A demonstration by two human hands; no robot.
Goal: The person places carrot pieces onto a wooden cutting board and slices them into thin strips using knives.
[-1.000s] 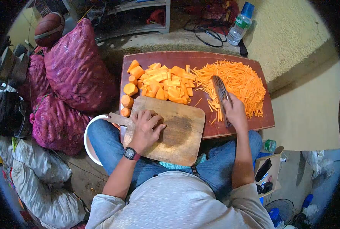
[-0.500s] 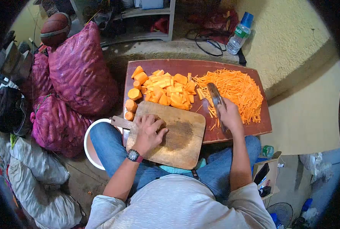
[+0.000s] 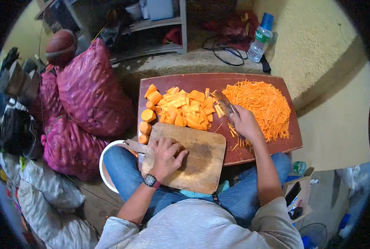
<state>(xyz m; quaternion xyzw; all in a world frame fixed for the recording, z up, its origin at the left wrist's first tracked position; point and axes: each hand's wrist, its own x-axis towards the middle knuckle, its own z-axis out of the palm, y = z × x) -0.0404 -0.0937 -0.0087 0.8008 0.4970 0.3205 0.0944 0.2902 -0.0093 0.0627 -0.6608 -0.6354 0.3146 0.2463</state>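
My left hand (image 3: 166, 154) rests on the wooden cutting board (image 3: 203, 155), fingers spread near its handle end, holding nothing. The board lies partly on the low red table and partly over my lap. In my right hand (image 3: 247, 123) is a knife (image 3: 225, 102), its broad blade angled up and left. The blade is between a pile of carrot slices (image 3: 185, 110) and a large heap of shredded carrot strips (image 3: 261, 108); a few slices lie by its edge. Thick carrot chunks (image 3: 148, 115) stand along the table's left side.
Pink mesh sacks (image 3: 91, 87) stand at the left, a basketball (image 3: 61, 47) on top. A white basin (image 3: 106, 174) sits beside my left knee. A plastic bottle (image 3: 259, 38) stands on the ledge behind the red table (image 3: 261, 154). White sacks (image 3: 47, 203) lie at lower left.
My head view has shifted, so the scene sits slightly lower. The knife in my right hand has moved a little left toward the slices and tilted more. My left hand stays on the board.
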